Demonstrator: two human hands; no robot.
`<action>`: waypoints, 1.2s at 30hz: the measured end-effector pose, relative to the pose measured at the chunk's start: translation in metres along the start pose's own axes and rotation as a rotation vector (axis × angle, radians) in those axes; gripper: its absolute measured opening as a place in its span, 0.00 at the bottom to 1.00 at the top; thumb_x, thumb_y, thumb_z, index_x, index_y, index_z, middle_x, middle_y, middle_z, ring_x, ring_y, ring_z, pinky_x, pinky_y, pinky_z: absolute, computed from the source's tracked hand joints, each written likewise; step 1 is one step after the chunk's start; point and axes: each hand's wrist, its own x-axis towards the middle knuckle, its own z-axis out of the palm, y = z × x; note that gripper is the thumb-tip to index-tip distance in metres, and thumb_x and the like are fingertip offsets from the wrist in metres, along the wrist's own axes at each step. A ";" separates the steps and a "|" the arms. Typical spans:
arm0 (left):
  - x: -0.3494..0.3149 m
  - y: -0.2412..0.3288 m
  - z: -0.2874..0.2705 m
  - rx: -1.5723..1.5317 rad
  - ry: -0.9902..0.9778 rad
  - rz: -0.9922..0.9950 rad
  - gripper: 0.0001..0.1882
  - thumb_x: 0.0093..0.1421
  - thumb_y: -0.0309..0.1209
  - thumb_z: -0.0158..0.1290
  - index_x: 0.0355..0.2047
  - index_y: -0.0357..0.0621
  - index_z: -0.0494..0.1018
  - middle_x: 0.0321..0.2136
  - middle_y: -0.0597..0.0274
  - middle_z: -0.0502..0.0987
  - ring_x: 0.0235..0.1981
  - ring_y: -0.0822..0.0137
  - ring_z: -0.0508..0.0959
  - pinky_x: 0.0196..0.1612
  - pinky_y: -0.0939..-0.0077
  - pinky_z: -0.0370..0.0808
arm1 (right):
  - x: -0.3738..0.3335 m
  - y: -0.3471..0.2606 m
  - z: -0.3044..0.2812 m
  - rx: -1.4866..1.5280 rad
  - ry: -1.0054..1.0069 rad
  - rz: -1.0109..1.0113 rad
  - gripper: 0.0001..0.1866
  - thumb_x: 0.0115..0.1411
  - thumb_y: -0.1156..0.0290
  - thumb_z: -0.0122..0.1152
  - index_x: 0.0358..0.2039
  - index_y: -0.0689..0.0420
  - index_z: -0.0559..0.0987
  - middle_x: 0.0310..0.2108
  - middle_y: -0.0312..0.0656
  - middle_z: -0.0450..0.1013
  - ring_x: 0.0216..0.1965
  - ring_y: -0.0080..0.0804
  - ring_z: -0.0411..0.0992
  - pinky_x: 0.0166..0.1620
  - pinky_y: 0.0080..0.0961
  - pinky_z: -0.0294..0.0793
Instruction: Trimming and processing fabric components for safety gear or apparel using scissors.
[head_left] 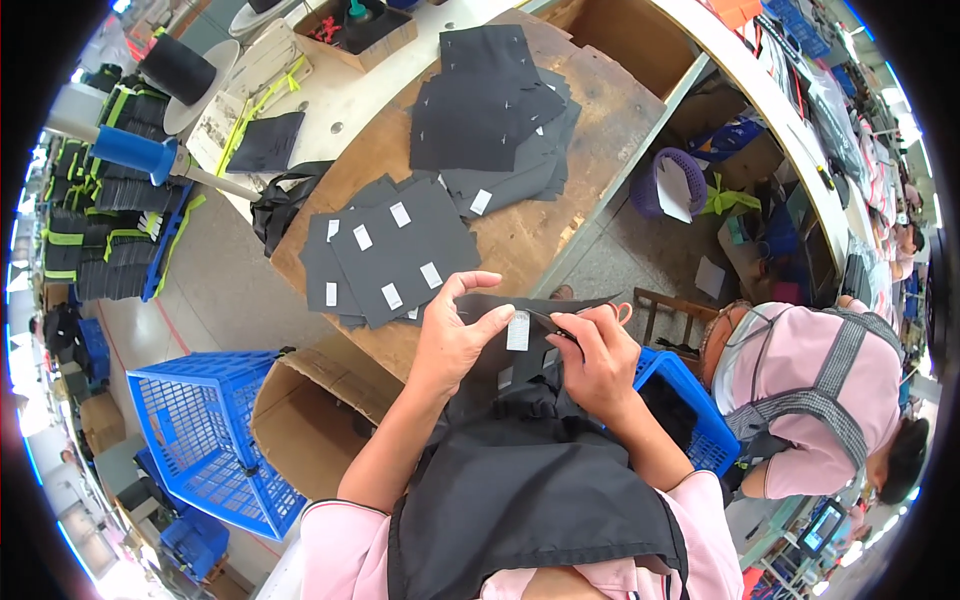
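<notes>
Close to my body, my left hand (pixel 458 328) pinches the upper left edge of a dark grey fabric panel (pixel 483 352) between thumb and fingers. A white label (pixel 518 332) sits at the panel's top edge beside my thumb, and more white labels show lower down. My right hand (pixel 602 358) is closed around small scissors; an orange finger loop (pixel 625 312) sticks out past the knuckles. Their dark tip reaches toward the label's upper right corner. Beyond my hands, a pile of grey panels with white labels (pixel 405 245) lies on the wooden table (pixel 500 235).
Dark panels without labels (pixel 470 120) are stacked farther back. At left stand a blue crate (pixel 215 440) and a cardboard box (pixel 310 420). Another blue crate (pixel 715 440) is at my right, near a co-worker in pink (pixel 800 380). A purple basket (pixel 650 190) stands beyond the table.
</notes>
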 end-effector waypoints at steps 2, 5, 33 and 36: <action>-0.001 0.000 0.001 0.000 0.000 0.006 0.18 0.51 0.24 0.58 0.43 0.39 0.68 0.29 0.64 0.75 0.29 0.79 0.73 0.33 0.85 0.70 | -0.002 -0.004 -0.009 0.027 -0.017 0.012 0.15 0.41 0.77 0.65 0.33 0.57 0.76 0.26 0.40 0.67 0.23 0.35 0.68 0.25 0.27 0.67; -0.001 -0.003 0.002 0.031 -0.003 0.027 0.19 0.51 0.23 0.58 0.44 0.39 0.67 0.29 0.64 0.75 0.29 0.79 0.73 0.33 0.85 0.70 | -0.004 -0.007 -0.011 0.043 -0.052 0.027 0.15 0.42 0.78 0.65 0.33 0.58 0.76 0.25 0.42 0.68 0.23 0.37 0.69 0.25 0.28 0.68; 0.003 -0.005 -0.002 0.265 -0.152 -0.030 0.09 0.60 0.28 0.48 0.39 0.40 0.71 0.29 0.70 0.70 0.28 0.83 0.67 0.32 0.88 0.65 | 0.012 0.047 -0.036 0.327 -0.594 0.364 0.11 0.45 0.73 0.63 0.27 0.63 0.72 0.24 0.39 0.61 0.26 0.29 0.62 0.31 0.27 0.62; 0.002 -0.002 0.001 -0.022 -0.255 -0.126 0.14 0.58 0.36 0.53 0.40 0.41 0.71 0.33 0.69 0.69 0.33 0.81 0.68 0.34 0.88 0.65 | 0.012 0.050 -0.026 0.748 -0.573 0.515 0.09 0.48 0.74 0.61 0.24 0.63 0.70 0.23 0.35 0.60 0.26 0.22 0.61 0.29 0.24 0.60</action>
